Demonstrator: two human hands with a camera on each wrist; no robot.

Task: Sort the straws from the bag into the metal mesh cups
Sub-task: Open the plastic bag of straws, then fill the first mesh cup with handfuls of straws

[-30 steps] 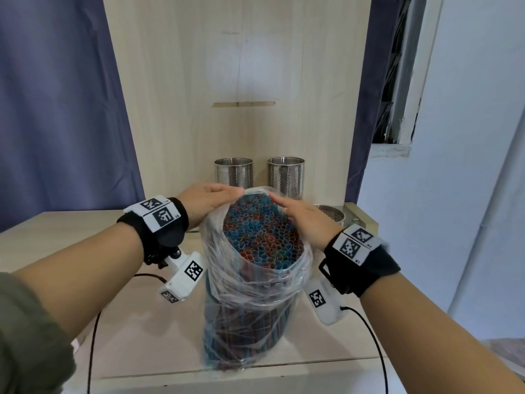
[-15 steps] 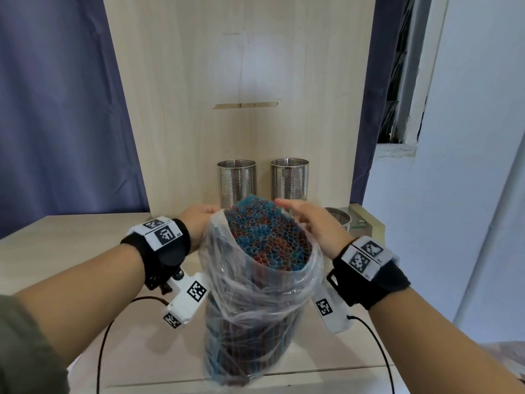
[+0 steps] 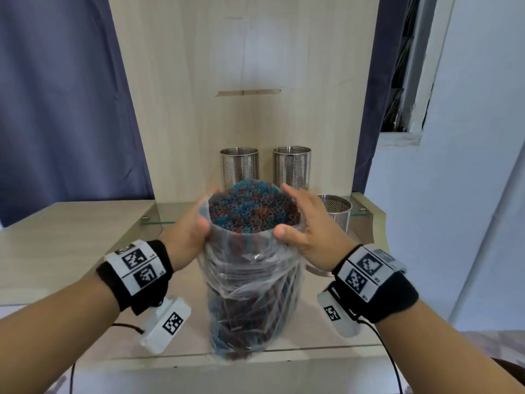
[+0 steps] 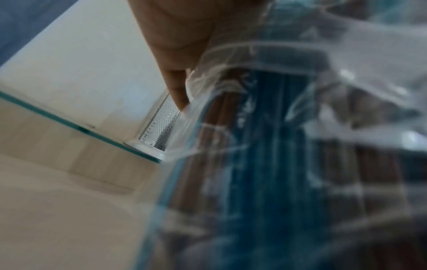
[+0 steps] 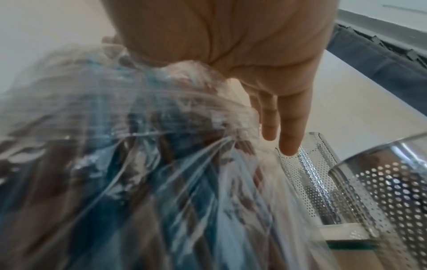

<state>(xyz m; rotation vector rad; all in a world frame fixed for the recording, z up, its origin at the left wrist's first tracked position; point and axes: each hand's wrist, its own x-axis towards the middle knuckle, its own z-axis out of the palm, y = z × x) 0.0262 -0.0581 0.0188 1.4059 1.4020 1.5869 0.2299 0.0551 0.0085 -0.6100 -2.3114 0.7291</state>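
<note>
Pale wood desk (image 3: 71,243) with an upright wood back panel (image 3: 241,66), blue curtains either side. A clear crinkled plastic bag (image 3: 250,282), packed with blue and brown-red plastic straws (image 3: 250,207), is stood upright at the desk's 6 o'clock edge, mouth rolled down so the straw ends are exposed.

Left hand (image 3: 189,233): curled round the bag rim at 9 o'clock, thumb pressed on the film. Right hand (image 3: 308,228): set against the rim at 3 o'clock, fingers fairly straight, thumb on the plastic; a firm grip cannot be confirmed.

Two tall perforated steel cups (image 3: 239,168) (image 3: 291,167) are seen at 12 o'clock behind the bag; nothing shows above their rims. A third, shorter perforated cup (image 3: 335,211) sits at 2 o'clock, empty as far as can be seen.

Progress, judged: bag opened only. No straw is seen out of the bag. All sorting is left.
</note>
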